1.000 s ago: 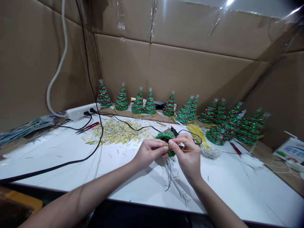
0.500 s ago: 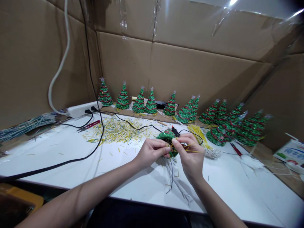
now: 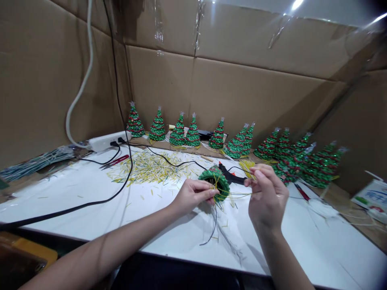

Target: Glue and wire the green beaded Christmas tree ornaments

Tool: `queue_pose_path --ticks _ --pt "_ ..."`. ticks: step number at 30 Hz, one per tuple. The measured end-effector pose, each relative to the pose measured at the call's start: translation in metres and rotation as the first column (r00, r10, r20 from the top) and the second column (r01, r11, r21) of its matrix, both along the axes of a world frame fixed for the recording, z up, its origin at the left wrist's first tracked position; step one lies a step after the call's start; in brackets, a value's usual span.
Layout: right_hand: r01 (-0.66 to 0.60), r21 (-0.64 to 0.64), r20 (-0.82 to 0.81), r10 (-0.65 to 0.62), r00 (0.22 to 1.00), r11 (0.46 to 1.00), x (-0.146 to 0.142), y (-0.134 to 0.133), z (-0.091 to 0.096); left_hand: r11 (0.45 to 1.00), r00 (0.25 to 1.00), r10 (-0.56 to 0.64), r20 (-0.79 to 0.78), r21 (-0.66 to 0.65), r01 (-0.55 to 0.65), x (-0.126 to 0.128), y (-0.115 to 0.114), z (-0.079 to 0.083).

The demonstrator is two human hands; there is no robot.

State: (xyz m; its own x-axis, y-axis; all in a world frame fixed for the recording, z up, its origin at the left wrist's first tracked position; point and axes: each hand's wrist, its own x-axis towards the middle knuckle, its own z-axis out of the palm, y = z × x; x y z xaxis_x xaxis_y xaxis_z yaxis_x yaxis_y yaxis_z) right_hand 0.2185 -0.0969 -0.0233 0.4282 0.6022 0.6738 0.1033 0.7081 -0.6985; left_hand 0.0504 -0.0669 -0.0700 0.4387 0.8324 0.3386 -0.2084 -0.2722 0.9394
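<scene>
My left hand (image 3: 193, 196) pinches a small green beaded Christmas tree (image 3: 214, 179) lying on its side, its hollow base turned toward me. My right hand (image 3: 267, 194) is off to the right of it, fingers pinched on thin yellow wires (image 3: 237, 194) that run out of the tree's base. Dark and pale wires (image 3: 214, 229) trail from the tree down onto the white table (image 3: 90, 201). A black soldering iron with a red tip end (image 3: 232, 178) lies just behind the tree.
A row of finished beaded trees (image 3: 193, 131) lines the back along the cardboard wall, with more clustered at the right (image 3: 302, 161). Yellow wire clippings (image 3: 148, 167), red-handled snips (image 3: 113, 162), a white power strip (image 3: 104, 141), black cables (image 3: 90, 204) and a bundle of yellow wires (image 3: 248, 165) lie on the table.
My right hand has pulled away to the right from the tree, drawing the yellow wires out taut. My left hand keeps hold of the tree, whose base now faces me.
</scene>
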Motion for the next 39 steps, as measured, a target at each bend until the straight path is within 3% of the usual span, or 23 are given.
queue_pose_path --ticks 4,8,11,13,15,17,18,22,26,32,39 --pt "-0.059 0.116 -0.212 0.082 0.974 0.992 0.016 -0.012 0.024 1.0 1.0 0.022 0.015 -0.022 -0.021 0.0 -0.002 0.002" --pt "0.142 0.163 -0.117 -0.123 0.985 0.976 0.044 -0.028 0.042 0.998 0.999 0.023 0.034 -0.061 -0.02 -0.001 -0.003 0.003" --pt "0.235 -0.086 0.282 -0.203 0.938 0.968 0.066 -0.03 0.03 0.998 0.999 0.026 0.04 -0.057 -0.024 -0.002 -0.002 0.003" --pt "0.264 -0.336 0.58 -0.022 0.814 0.904 0.076 -0.024 0.011 0.998 0.999 0.032 0.039 -0.046 -0.03 -0.002 -0.002 0.003" --pt "0.285 -0.487 0.704 0.178 0.687 0.826 0.08 -0.015 -0.009 0.999 0.999 0.035 0.041 -0.036 -0.033 -0.003 -0.002 0.003" --pt "0.345 -0.521 0.759 0.24 0.605 0.781 0.077 -0.009 -0.023 0.999 0.999 0.034 0.042 -0.026 -0.033 -0.003 -0.002 0.002" --pt "0.342 -0.517 0.769 0.252 0.587 0.784 0.073 -0.008 -0.026 0.999 0.998 0.034 0.043 -0.026 -0.033 -0.003 -0.002 0.002" --pt "0.082 -0.516 0.704 0.367 0.608 0.853 0.053 -0.016 -0.015 0.998 0.998 0.035 0.05 -0.058 -0.032 -0.003 -0.003 0.003" --pt "-0.097 -0.484 0.683 0.445 0.58 0.87 0.028 -0.021 0.004 0.998 0.999 0.031 0.043 -0.056 -0.028 -0.004 -0.004 0.006" --pt "-0.057 -0.455 0.688 0.392 0.611 0.889 0.001 -0.004 0.004 1.0 0.999 0.022 0.045 0.012 -0.022 -0.006 -0.003 0.008" --pt "-0.04 -0.478 0.664 0.391 0.637 0.877 -0.005 0.006 -0.006 0.991 0.989 0.127 0.075 0.043 -0.13 -0.007 -0.002 0.006"
